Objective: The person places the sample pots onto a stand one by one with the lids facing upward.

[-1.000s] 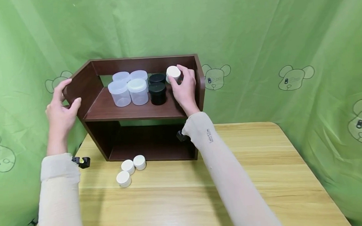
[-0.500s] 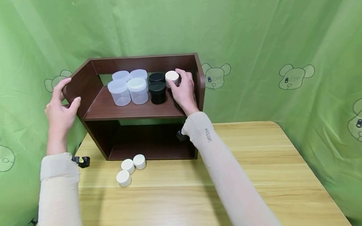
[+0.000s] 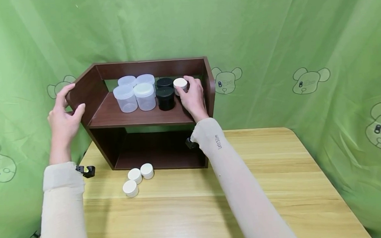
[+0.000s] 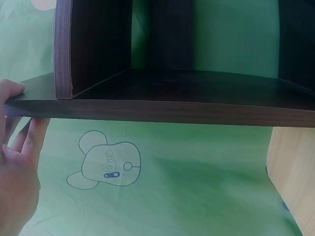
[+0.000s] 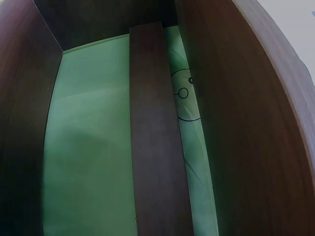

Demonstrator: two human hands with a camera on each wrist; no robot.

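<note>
We have five jars shelved, our right hand (image 3: 194, 95) seemingly pinching a sixth white jar (image 3: 180, 85) at upper centre, left hand (image 3: 62, 116) gripping the shelf (image 3: 88, 89) edge; three small jars (image 3: 136, 177) wait on the tabletop (image 3: 278, 186).

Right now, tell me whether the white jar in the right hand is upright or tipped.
Upright: the white jar shows its round lid facing up, with the right hand gripping it.

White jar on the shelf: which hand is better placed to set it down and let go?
The right hand. It already holds the white jar beside the black jars on the upper shelf. The left hand grips the shelf's left wall, far from the jar.
</note>
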